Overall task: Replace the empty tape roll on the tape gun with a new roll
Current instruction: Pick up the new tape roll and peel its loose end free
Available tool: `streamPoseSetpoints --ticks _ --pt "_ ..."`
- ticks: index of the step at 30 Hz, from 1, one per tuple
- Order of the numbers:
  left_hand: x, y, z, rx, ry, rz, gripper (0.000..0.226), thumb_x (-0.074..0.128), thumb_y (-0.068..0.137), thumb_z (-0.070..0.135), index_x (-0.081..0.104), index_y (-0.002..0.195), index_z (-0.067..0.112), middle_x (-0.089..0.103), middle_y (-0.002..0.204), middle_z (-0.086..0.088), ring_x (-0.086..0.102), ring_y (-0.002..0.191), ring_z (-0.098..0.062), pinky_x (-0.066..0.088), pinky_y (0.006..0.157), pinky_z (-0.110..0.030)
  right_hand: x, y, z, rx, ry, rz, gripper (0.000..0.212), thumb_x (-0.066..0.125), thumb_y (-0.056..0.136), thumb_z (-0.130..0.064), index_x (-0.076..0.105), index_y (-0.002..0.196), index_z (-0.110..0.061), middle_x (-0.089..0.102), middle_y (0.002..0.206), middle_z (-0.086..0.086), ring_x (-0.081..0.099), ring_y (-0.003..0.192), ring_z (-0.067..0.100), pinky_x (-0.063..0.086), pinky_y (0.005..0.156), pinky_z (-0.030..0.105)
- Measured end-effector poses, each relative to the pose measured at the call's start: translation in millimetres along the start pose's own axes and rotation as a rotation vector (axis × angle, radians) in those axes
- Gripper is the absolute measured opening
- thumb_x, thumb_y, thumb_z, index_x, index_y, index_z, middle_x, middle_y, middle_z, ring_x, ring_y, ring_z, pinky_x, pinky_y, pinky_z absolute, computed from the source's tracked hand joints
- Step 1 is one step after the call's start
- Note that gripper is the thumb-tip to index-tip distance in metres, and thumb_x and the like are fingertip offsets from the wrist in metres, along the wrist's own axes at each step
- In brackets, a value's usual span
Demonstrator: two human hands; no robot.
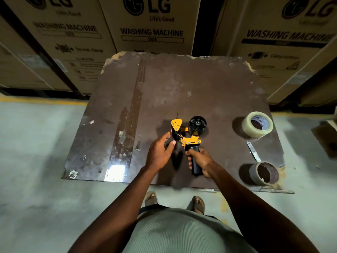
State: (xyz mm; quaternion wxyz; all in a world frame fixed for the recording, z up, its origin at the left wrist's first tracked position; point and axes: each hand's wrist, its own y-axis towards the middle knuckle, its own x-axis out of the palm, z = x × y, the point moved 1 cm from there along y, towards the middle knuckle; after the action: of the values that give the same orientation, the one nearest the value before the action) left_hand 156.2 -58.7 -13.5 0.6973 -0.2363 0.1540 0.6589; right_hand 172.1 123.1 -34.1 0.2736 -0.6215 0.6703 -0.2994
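— How are the hands placed?

— The black handle of the tape gun (187, 137) is gripped by the right hand (201, 161), fingers curled round it. The left hand (160, 152) is held open beside the gun's front end, fingers relaxed and spread; whether the guard is touched by the fingertips cannot be told.

— And the gun itself?

— It is held just over the tabletop (182, 84), between the two hands, with its black hub (197, 125) bare and turned up.

— Where are the rolls found?

— A clear new roll (257, 124) is laid flat on the tabletop, well apart to the right of the hands. A brown empty core (264, 173) is set near the right front corner. A small metal strip (253, 151) is seen between them.
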Motion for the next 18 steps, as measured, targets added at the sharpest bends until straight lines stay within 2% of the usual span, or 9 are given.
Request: streamPoseSetpoints --ticks 3,7,9,12,14,18 --pt "2 1 7 -0.004 -0.018 0.034 0.040 0.065 0.094 0.029 0.063 0.130 0.011 0.070 0.123 -0.003 0.065 0.112 -0.013 0.051 0.099 -0.031 -3 -5 -5 -0.062 0.012 0.017 0.006 0.063 0.092 -0.012 0.063 0.090 -0.006 0.057 0.056 0.003 0.051 0.043 0.016 0.046 0.044 0.025" --pt "3 6 33 -0.055 -0.194 0.098 0.013 0.068 0.092 0.024 0.075 0.102 0.019 0.074 0.091 0.005 0.066 0.081 -0.002 0.056 0.080 -0.030 -2 -19 -25 -0.141 0.058 0.028 0.004 0.063 0.090 -0.010 0.063 0.088 -0.007 0.057 0.057 0.004 0.050 0.042 0.016 0.045 0.045 0.025" --pt "4 11 48 -0.103 -0.326 0.128 0.008 0.070 0.091 0.029 0.074 0.094 0.024 0.075 0.087 0.006 0.067 0.080 -0.005 0.056 0.081 -0.033 -2 -29 -36 -0.178 0.078 0.029 0.003 0.063 0.090 -0.009 0.063 0.088 -0.007 0.056 0.058 0.005 0.050 0.042 0.016 0.045 0.046 0.025" --pt "2 19 74 -0.192 -0.554 0.148 0.023 0.074 0.084 0.043 0.074 0.089 0.021 0.076 0.087 -0.002 0.068 0.082 -0.015 0.057 0.083 -0.040 -3 -44 -51 -0.221 0.096 0.032 0.003 0.062 0.089 -0.008 0.063 0.088 -0.006 0.056 0.058 0.004 0.051 0.044 0.017 0.045 0.046 0.026" --pt "0 24 90 -0.231 -0.678 0.153 0.025 0.078 0.083 0.040 0.072 0.086 0.016 0.071 0.082 -0.007 0.064 0.079 -0.018 0.057 0.082 -0.043 -3 -54 -61 -0.245 0.102 0.038 0.004 0.063 0.089 -0.009 0.064 0.089 -0.005 0.057 0.059 0.005 0.052 0.046 0.018 0.047 0.047 0.028" --pt "-6 29 113 -0.294 -0.792 0.131 0.023 0.080 0.083 0.031 0.067 0.086 0.011 0.069 0.087 -0.011 0.065 0.083 -0.021 0.058 0.088 -0.043 -4 -68 -74 -0.282 0.114 0.045 0.007 0.064 0.089 -0.008 0.066 0.091 -0.002 0.059 0.060 0.006 0.054 0.047 0.018 0.049 0.048 0.029"
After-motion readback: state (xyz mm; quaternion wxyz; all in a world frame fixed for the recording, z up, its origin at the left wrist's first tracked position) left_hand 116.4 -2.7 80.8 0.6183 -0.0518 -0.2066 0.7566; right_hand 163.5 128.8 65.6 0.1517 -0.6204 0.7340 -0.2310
